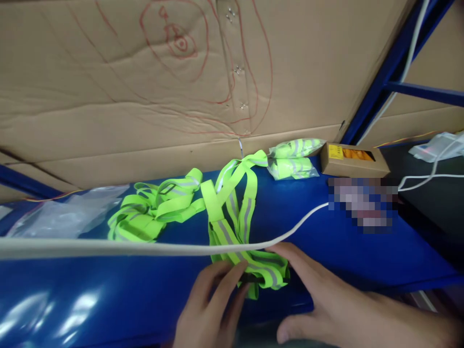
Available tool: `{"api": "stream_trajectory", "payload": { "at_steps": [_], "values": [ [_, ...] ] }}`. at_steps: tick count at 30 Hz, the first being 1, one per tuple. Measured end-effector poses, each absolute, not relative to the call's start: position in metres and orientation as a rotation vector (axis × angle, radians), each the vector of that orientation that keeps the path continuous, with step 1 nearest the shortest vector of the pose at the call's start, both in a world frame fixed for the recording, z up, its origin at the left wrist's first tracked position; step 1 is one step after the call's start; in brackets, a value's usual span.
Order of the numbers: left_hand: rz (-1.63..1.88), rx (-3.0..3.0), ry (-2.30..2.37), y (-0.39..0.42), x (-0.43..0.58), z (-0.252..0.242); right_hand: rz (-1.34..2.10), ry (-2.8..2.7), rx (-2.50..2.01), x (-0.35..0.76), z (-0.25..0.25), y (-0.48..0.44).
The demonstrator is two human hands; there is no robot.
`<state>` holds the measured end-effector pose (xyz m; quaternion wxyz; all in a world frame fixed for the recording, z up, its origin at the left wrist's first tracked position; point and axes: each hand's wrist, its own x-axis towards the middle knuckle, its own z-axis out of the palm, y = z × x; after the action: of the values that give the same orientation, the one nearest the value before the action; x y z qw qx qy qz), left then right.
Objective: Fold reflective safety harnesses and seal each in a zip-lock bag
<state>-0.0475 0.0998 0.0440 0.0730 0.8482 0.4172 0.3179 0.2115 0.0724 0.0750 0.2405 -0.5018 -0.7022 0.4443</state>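
A reflective belt vest [232, 232] of neon yellow-green straps with grey stripes lies on the blue tabletop, its near end bunched at the front edge. My left hand [213, 304] curls its fingers over the left side of that near end, gripping the straps. Spread at the right of the bundle is my right hand [311, 290], thumb and fingers wide apart; its fingertips reach the straps' edge, partly hidden behind them. Another loose heap of the same neon straps [152, 208] sits to the left.
Clear plastic bags [68, 212] lie at the left. Bagged neon straps [295, 159] and a small cardboard box [353, 162] stand along the cardboard wall [304, 72]. A white cable [145, 247] crosses in front of the straps. A pixelated item [362, 200] is at the right.
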Motion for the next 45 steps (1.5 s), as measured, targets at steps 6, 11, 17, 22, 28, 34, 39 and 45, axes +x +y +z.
{"api": "stream_trajectory", "payload": {
  "at_steps": [6,11,17,22,28,34,39,45],
  "values": [
    [0.905,2.551,0.909,0.099,-0.031,0.041,1.123,-1.805,-1.162,0.202,0.073,0.076],
    [0.885,2.490,0.800,0.113,-0.041,0.060,1.058,-1.795,-1.057,0.208,0.068,0.089],
    [0.429,2.792,0.645,0.162,-0.060,0.089,1.026,-1.930,-0.959,0.224,0.071,0.097],
    [0.106,2.862,0.385,0.208,-0.027,0.090,1.157,-2.001,-0.787,0.230,0.077,0.099],
    [-0.005,3.052,0.362,0.237,-0.005,0.098,1.157,-2.075,-0.869,0.243,0.083,0.101],
    [-0.162,3.095,0.594,0.253,-0.017,0.101,0.988,-2.119,-0.965,0.258,0.080,0.117],
    [-0.122,3.021,0.482,0.223,-0.021,0.111,0.920,-2.166,-0.951,0.254,0.079,0.124],
    [0.089,3.007,0.304,0.200,0.012,0.094,0.979,-2.142,-0.813,0.244,0.088,0.117]
  ]
}}
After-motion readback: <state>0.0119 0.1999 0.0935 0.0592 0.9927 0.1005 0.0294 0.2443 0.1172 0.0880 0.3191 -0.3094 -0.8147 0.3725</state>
